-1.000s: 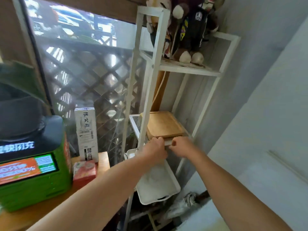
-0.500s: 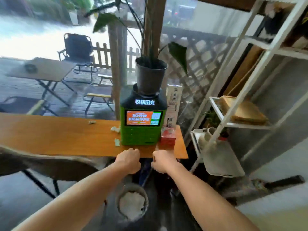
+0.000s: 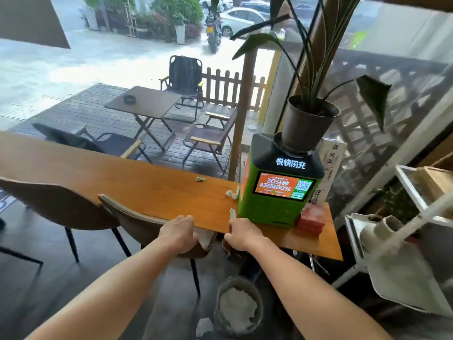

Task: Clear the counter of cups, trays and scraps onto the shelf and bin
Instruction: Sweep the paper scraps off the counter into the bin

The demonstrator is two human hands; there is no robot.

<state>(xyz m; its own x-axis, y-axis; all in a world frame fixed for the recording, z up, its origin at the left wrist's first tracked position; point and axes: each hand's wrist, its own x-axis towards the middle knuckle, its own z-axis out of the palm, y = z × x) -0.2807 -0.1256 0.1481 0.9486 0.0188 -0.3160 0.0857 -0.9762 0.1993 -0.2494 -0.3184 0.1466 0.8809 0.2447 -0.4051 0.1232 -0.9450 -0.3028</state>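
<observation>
Now both hands [image 3: 177,233] [image 3: 242,233] nearer the counter [image 3: 137,182] edge, scraps [image 3: 232,192] closer.

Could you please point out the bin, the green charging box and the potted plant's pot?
bin [image 3: 257,290], head view, right rim.
green charging box [image 3: 269,209], head view, front face.
pot [image 3: 306,126], head view, dark side wall.

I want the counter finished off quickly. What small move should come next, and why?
Probably reach the right hand forward to pick up the nearest paper scrap. It lies on the counter just past the fingers, beside the green charging box, and the bin stands right below.
</observation>
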